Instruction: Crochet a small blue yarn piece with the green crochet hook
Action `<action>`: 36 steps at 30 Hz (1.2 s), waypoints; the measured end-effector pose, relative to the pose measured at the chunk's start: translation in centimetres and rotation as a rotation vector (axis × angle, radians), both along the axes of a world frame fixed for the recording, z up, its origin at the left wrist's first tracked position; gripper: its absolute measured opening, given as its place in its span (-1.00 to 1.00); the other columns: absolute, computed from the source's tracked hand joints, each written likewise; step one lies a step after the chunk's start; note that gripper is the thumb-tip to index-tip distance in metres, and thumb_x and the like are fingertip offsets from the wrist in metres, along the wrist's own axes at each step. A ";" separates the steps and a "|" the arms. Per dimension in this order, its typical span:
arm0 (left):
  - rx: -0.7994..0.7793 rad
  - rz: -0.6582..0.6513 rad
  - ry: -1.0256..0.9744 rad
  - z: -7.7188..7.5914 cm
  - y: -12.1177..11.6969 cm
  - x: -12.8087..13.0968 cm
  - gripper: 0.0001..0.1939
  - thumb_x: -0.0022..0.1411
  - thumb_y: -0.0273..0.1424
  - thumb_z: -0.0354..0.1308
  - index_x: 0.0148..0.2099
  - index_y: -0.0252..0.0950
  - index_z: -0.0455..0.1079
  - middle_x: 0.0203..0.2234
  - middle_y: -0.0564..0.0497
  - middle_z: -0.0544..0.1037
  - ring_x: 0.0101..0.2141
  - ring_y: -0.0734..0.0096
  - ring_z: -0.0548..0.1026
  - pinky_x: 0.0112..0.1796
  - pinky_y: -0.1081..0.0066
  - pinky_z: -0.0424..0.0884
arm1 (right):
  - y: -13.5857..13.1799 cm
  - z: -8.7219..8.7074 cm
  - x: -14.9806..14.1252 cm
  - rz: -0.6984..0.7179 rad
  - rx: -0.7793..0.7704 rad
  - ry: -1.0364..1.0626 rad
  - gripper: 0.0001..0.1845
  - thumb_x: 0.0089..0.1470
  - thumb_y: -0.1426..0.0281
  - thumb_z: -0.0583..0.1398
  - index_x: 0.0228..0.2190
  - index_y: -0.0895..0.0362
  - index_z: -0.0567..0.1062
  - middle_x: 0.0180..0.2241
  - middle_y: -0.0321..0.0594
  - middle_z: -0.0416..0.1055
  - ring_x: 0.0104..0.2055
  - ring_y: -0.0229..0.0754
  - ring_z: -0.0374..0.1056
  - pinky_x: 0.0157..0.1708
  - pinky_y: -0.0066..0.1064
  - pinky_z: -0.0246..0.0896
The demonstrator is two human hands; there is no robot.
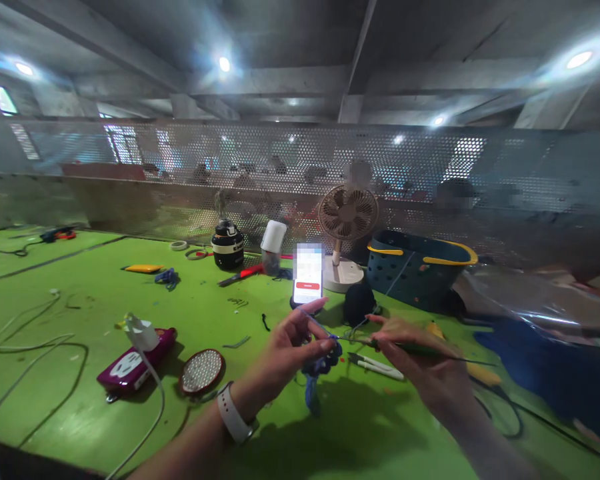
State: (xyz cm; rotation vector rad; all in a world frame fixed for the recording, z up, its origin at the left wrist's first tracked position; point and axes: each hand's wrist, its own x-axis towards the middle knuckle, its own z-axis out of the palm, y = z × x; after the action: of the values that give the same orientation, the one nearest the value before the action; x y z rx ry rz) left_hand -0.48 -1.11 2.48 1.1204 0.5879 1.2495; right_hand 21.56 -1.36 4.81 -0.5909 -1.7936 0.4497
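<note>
Between the thumb and fingers of my left hand is a small blue-purple crochet piece, with a lighter blue part hanging below it. A strand of yarn runs up over the left fingers. My right hand is closed around a crochet hook with a dark green handle. The thin metal end of the hook points left and reaches the top edge of the piece. Just behind the hands sits a dark round ball, perhaps yarn. White-handled snips lie on the table beneath, between the hands.
A lit phone stands upright behind my left hand, near a fan and a dark basket. Left on the green table are a purple power bank and a round studded disc. Dark blue cloth lies right.
</note>
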 end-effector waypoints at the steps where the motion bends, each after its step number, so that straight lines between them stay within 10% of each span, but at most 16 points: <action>1: 0.000 0.001 0.002 0.0 0.0 0.0 -0.33 0.00 -0.46 0.42 0.18 -0.21 0.36 -0.44 0.08 0.47 -0.45 0.56 0.39 -0.45 0.52 0.29 | 0.0 0.0 0.0 0.001 -0.003 0.000 -0.86 0.09 0.47 0.28 -0.32 -0.02 0.62 -0.36 -0.30 0.60 -0.23 -0.11 0.54 0.02 -0.11 0.44; 36: -0.008 -0.010 0.030 0.0 0.0 0.1 -0.14 0.00 -0.43 0.43 0.32 -0.17 0.18 -0.46 0.09 0.46 -0.48 0.55 0.38 -0.47 0.52 0.29 | -0.2 -0.2 -0.6 -0.031 -0.031 0.024 -0.92 0.09 0.41 0.29 -0.35 0.00 0.62 -0.40 -0.27 0.60 -0.30 -0.09 0.55 -0.04 -0.09 0.48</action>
State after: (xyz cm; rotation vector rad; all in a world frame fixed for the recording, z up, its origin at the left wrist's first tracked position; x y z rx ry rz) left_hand -0.40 -1.07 2.43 1.1363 0.6087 1.2224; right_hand 21.00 -1.60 4.58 -0.6323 -1.7546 0.4625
